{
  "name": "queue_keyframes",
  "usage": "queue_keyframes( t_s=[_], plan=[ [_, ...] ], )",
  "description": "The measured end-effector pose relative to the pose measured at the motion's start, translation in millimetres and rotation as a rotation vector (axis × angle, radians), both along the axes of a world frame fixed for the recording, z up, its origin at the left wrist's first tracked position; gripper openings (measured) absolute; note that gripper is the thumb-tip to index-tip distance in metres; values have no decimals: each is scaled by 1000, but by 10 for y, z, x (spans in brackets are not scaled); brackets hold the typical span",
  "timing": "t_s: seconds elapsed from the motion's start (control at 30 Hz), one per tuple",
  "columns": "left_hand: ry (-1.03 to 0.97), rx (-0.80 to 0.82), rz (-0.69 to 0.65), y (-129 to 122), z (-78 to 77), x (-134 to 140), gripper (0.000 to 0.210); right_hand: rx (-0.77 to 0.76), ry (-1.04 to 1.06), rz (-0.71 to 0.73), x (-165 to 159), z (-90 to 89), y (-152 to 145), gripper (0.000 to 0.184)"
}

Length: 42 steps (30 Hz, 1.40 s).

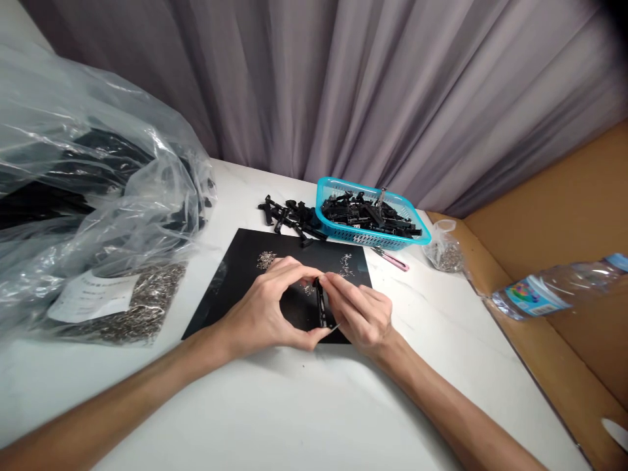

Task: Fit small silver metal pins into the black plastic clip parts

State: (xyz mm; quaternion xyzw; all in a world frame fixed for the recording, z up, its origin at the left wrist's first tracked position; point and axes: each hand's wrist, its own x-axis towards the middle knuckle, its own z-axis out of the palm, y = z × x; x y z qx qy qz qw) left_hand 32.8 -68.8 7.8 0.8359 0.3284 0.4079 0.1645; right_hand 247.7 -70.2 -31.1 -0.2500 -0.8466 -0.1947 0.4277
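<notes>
A slim black plastic part [320, 304] stands nearly upright between my two hands, above a black mat [220, 301]. My left hand [262, 307] spans it, with the index fingertip at its top end and the thumb at its bottom. My right hand [360, 311] is closed, its fingertips pinching the part near the top. A thin pale sliver [335, 327] shows by the part's lower end; I cannot tell what it is. On the mat lie a heap of small metal pieces [266, 260] and a scattering of tiny metal pieces [346, 265].
Behind the mat are loose black parts [294, 217] and a blue basket [321, 190] full of similar parts. A pink-handled cutter [394, 260], a small bag of metal pieces [447, 252] and a plastic bottle [540, 294] lie right. Large clear bags [161, 190] crowd the left.
</notes>
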Motion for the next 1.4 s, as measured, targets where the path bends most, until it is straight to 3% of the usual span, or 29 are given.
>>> queue_keyframes(
  t_s=[0.23, 0.33, 0.47, 0.57, 0.67, 0.83, 1.4],
  plan=[
    [36, -83, 39, 72, -14, -44, 58, -403, 392, -26, -17, 127, 2, 22],
    [65, -105, 27, 103, -41, -73, 57, -533, 484, -50, 32, 198, 24, 39],
    [117, -94, 24, 139, -85, -99, 59, -753, 446, -96, 91, 234, 67, 67],
    [138, -68, 26, 158, -104, -104, 61, -1004, 571, -38, 106, 229, 95, 65],
    [152, -68, 18, 170, -106, -103, 60, -1143, 697, 74, 100, 227, 125, 52],
    [169, -86, -6, 173, -93, -98, 58, -1178, 766, 200, 64, 254, 138, 30],
    [137, -87, -41, 145, -105, -81, 59, -1168, 691, 226, 74, 255, 122, 26]
  ],
)
